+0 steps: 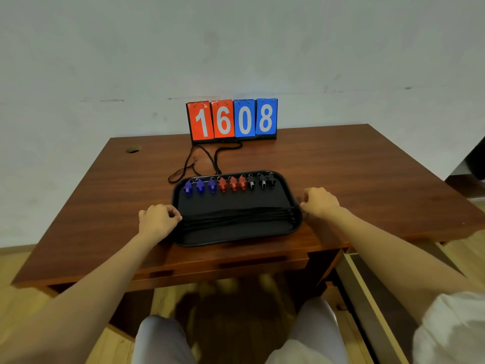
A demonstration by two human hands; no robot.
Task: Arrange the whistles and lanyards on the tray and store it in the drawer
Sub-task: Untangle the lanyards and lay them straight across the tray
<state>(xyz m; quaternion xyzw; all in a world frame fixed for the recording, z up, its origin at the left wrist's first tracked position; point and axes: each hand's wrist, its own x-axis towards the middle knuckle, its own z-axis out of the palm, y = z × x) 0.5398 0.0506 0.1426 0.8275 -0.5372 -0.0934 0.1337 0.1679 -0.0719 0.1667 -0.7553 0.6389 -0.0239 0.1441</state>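
A black tray [236,236] lies on the wooden desk [341,164]. Along its far side stand three blue whistles [200,185], three red whistles [233,183] and three black whistles [262,181] in a row. Several black lanyards [236,215] are stretched straight across the tray's near half. My left hand [157,219] pinches their left ends at the tray's left rim. At the right rim, my right hand [321,202] pinches the right ends. One more black lanyard [199,161] lies loose on the desk behind the tray.
A flip scoreboard [232,119] reading 1608 stands at the desk's back edge against the wall. An open drawer [367,290] juts out at the lower right beside my knees. A shut drawer front [236,264] runs under the desk's near edge.
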